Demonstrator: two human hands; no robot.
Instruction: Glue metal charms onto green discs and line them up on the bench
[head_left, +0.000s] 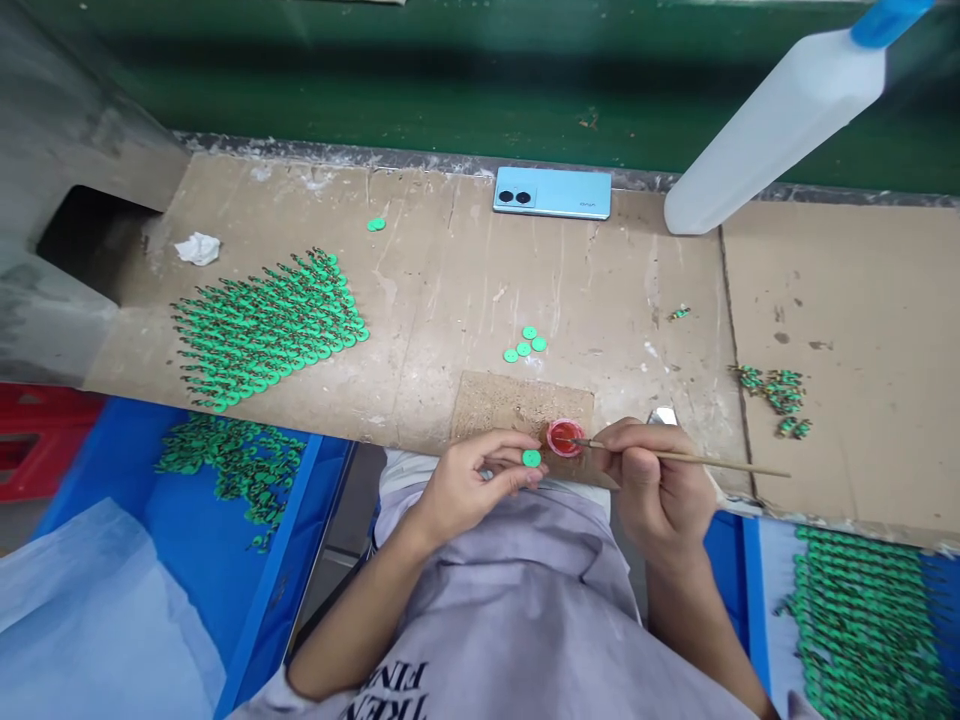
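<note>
Between the thumb and fingertips of my left hand [476, 478] is a small green disc [531, 458], its flat face turned up. My right hand [660, 478] is closed around a thin wooden paintbrush [720, 462]. The brush tip reaches into a small round pot of red paint [565, 437], which stands between my hands on a brown board [495, 400] at the table's front edge. Beyond the board lie several loose green discs [523, 348]. A small shiny metallic thing [663, 415] shows just behind my right hand.
Green pieces stand in dense rows [270, 330] at left. A blue tray [180, 490] with more pieces is below them; another group [870, 620] lies lower right. A phone [555, 193] and a tall white bottle [772, 135] are at the back. Small green-and-brass pieces [780, 390] lie right.
</note>
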